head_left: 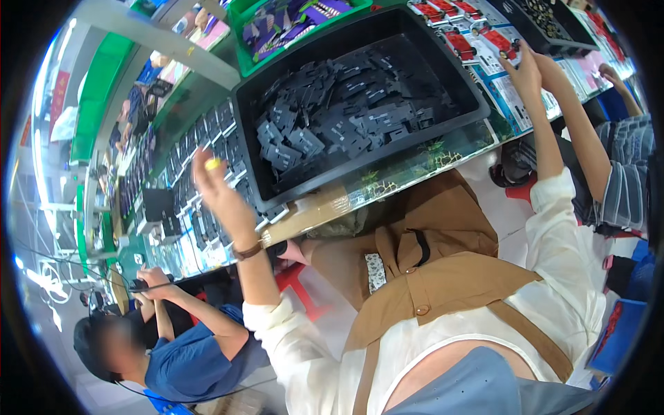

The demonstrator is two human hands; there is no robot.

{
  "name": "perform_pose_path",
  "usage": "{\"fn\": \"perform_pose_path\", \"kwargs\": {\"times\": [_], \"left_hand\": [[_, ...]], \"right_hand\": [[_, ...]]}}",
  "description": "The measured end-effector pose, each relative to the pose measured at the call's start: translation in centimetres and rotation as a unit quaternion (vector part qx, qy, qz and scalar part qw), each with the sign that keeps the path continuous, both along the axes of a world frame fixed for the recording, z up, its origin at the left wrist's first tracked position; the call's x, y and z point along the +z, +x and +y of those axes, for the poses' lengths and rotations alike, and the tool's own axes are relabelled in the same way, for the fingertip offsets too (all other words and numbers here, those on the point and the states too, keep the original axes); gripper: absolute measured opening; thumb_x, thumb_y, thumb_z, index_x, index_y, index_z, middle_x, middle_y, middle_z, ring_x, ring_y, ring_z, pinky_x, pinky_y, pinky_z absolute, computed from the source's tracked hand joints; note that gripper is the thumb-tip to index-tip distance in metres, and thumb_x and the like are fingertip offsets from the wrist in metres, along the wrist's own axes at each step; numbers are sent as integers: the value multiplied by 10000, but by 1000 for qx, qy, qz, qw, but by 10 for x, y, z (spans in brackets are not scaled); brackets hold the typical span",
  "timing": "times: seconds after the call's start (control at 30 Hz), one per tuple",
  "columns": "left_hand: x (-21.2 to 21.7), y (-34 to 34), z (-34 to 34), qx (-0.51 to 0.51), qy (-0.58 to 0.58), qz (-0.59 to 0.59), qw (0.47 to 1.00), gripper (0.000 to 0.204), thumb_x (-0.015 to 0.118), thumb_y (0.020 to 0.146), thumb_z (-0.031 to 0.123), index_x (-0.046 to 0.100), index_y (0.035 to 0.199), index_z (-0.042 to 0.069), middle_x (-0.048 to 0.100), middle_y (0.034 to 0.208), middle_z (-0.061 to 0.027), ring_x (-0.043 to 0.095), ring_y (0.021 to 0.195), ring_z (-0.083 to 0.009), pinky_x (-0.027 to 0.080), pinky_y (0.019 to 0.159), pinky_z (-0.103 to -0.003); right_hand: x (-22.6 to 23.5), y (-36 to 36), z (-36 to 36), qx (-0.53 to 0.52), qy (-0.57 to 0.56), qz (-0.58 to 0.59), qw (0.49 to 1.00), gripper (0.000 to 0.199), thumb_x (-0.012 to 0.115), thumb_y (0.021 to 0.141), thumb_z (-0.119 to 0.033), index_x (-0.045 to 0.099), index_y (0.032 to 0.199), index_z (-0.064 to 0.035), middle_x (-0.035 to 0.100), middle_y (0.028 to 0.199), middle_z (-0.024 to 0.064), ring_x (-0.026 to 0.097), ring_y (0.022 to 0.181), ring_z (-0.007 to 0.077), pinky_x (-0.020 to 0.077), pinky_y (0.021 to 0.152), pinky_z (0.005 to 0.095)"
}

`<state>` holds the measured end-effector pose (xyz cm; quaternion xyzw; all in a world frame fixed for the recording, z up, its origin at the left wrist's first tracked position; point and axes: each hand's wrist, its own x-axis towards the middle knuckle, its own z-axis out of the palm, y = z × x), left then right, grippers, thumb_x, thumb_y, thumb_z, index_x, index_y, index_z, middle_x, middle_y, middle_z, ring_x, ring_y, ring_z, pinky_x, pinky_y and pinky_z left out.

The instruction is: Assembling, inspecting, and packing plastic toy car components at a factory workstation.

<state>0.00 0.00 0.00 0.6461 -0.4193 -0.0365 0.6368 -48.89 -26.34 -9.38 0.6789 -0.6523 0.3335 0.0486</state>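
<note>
My left hand [227, 200] is raised beside the left wall of a large black tray [360, 173], over rows of dark parts. Its fingers are slightly spread and somewhat blurred; a small yellow thing [213, 164] shows at one finger, perhaps a finger cover. Off to the far right, my right hand [524, 77] pinches the near end of a red toy car [495, 40] above a printed sheet. Another person's forearm [570, 114] meets my right hand there, partly overlapping it. Many flat dark grey plastic pieces [346, 104] lie heaped in the black tray.
A green crate [238, 28] with purple and green parts stands behind the tray. More red toy cars [443, 8] lie on blue-and-white sheets near a black box of small metal parts [546, 21]. A co-worker in blue [194, 353] sits at left. A red stool [297, 287] stands below.
</note>
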Motion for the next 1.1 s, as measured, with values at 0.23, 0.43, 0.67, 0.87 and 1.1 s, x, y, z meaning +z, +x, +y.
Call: {"fn": "perform_pose_path", "kwargs": {"times": [0.23,0.43,0.67,0.87,1.1], "left_hand": [[-38,-122,-57,-429,-64,478,764,507,347,959,350,240,1358,58,390,1294,-148,399,1182,-244,316,1013,-395],[-42,-151,-74,-429,-143,588,671,535,189,938,500,367,1254,106,467,1224,-112,451,1134,-282,374,940,-461],[-59,-103,-64,-347,-152,594,710,648,121,908,577,413,1244,106,471,1247,-149,455,1132,-323,319,980,-513],[-59,-104,-68,-375,-134,613,683,668,128,903,588,395,1252,85,453,1274,-166,440,1163,-317,316,993,-493],[-64,-101,-65,-414,-136,599,672,565,140,944,505,389,1238,91,501,1198,-106,499,1090,-272,408,927,-431]], "right_hand": [[87,113,101,262,-4,-110,959,674,723,714,-340,459,1260,-46,611,962,167,583,793,219,462,750,313],[97,192,151,427,62,-32,901,730,718,696,-357,419,1245,19,568,1049,229,548,993,356,441,855,374],[76,213,41,356,94,174,913,437,543,847,-371,572,1047,17,582,1001,195,545,968,345,430,847,392],[13,230,-35,304,220,289,881,675,681,707,-426,482,1156,37,595,1001,228,572,950,354,449,828,401],[27,216,-2,409,107,101,901,634,744,677,-249,476,1202,-14,529,1011,146,544,896,263,459,763,338]]}}
